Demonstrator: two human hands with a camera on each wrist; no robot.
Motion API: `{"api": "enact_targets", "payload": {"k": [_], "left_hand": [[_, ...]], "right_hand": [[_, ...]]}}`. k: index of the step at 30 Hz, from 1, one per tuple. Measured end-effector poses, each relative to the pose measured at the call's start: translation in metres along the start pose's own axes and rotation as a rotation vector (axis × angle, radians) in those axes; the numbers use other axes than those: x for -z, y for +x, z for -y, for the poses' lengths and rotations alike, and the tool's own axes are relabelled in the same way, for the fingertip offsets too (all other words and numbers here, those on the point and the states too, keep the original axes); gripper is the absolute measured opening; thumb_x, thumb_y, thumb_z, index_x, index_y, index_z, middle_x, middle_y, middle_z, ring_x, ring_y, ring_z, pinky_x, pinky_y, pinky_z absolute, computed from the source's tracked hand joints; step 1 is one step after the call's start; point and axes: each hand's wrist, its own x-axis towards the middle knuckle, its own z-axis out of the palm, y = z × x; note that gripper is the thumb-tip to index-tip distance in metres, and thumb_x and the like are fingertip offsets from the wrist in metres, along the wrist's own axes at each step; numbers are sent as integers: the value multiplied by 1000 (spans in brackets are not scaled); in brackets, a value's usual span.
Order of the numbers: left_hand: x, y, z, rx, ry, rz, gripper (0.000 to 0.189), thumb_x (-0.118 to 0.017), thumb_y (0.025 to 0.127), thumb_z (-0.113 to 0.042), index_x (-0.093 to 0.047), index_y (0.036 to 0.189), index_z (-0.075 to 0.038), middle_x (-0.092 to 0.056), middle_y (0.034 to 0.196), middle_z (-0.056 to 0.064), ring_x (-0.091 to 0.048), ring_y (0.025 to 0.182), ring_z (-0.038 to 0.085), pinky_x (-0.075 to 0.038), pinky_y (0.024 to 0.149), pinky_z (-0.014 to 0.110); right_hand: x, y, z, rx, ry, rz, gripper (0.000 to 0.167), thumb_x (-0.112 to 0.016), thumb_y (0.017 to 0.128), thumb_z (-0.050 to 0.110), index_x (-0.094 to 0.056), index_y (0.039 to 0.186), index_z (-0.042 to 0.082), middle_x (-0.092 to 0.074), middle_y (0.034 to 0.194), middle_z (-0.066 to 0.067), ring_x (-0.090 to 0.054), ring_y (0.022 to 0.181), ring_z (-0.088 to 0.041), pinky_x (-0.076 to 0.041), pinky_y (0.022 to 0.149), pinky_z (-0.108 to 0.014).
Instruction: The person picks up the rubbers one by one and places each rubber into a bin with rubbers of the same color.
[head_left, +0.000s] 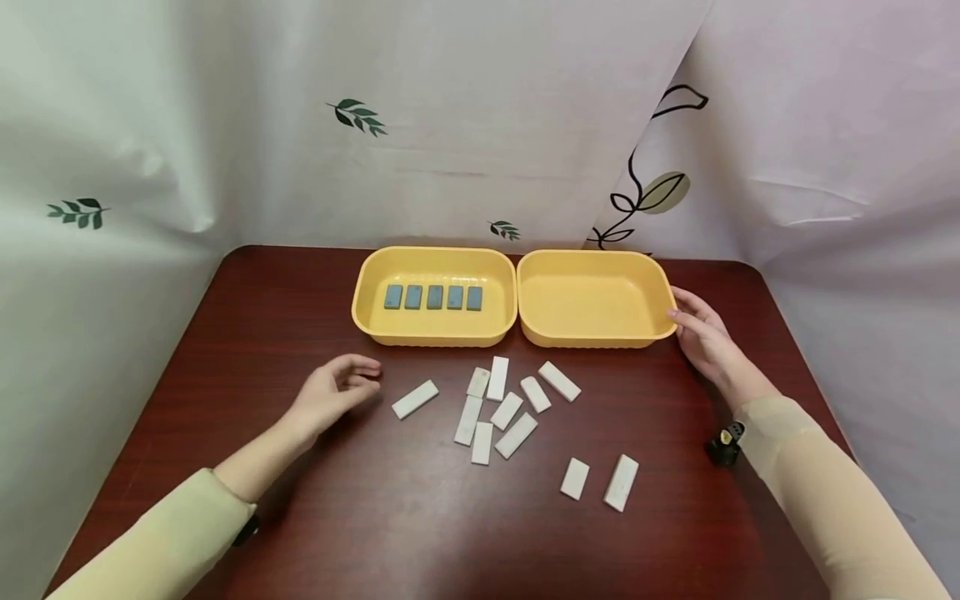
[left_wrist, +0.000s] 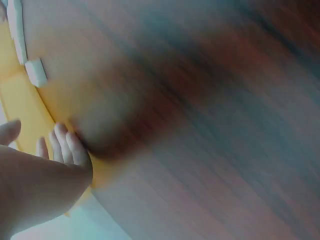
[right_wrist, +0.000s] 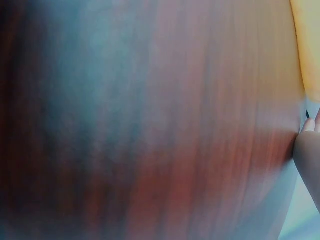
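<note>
My left hand (head_left: 330, 395) hovers over the table, its fingers loosely bent with nothing held. Just to its right lies a white rectangular block (head_left: 416, 400). My right hand (head_left: 703, 335) touches the right end of a yellow tray (head_left: 592, 342), with thumb and fingertips at the rim. Beside it, end to end, stands a second yellow tray (head_left: 435, 340) holding a row of small blue-grey blocks (head_left: 435, 297). Several more white blocks (head_left: 516, 436) lie scattered in front of the trays. In the left wrist view the left hand (left_wrist: 55, 165) appears near a tray; the right wrist view barely catches the right fingers (right_wrist: 309, 125).
The dark red wooden table (head_left: 360, 517) has a pale patterned curtain (head_left: 465, 125) behind it and at both sides. Two white blocks, one short (head_left: 575, 478) and one longer (head_left: 621, 483), lie apart at the front right.
</note>
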Motion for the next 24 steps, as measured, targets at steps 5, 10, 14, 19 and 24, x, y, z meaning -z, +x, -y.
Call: {"api": "enact_targets", "payload": {"k": [5, 10, 14, 19, 24], "left_hand": [[-19, 0, -9, -140, 220, 71, 30, -82, 91, -7, -71, 118, 1, -77, 110, 16, -71, 91, 13, -58, 79, 23], [-34, 6, -18, -211, 423, 66, 33, -86, 86, -10, -72, 114, -2, -74, 105, 10, -69, 88, 17, -58, 78, 30], [-44, 9, -24, -183, 529, 41, 31, -89, 83, -11, -74, 108, -3, -71, 99, 7, -67, 82, 15, -55, 73, 29], [-49, 11, -33, -136, 587, 48, 30, -90, 80, -11, -76, 105, -2, -73, 89, 3, -66, 74, 11, -55, 70, 29], [-48, 15, -35, -84, 560, 73, 29, -91, 79, -10, -75, 103, -3, -73, 81, -1, -63, 67, 7, -52, 68, 28]], "right_hand": [[0, 1, 1, 3, -19, -7, 42, -42, 105, -13, -69, 128, 8, -72, 126, 0, -67, 114, -10, -52, 98, -17], [0, 1, 1, -8, -12, -15, 40, -43, 106, -12, -70, 126, 9, -72, 122, 1, -68, 111, -9, -54, 95, -17], [-2, 1, 0, -13, -19, -25, 40, -43, 106, -12, -71, 125, 10, -72, 121, 1, -68, 110, -9, -54, 94, -16], [-3, 1, 0, -7, -29, -31, 41, -43, 105, -13, -72, 124, 10, -73, 122, 2, -68, 112, -8, -53, 95, -16], [-2, 1, 0, -5, -41, -34, 40, -44, 106, -13, -71, 125, 11, -72, 123, 3, -66, 114, -7, -52, 97, -15]]}}
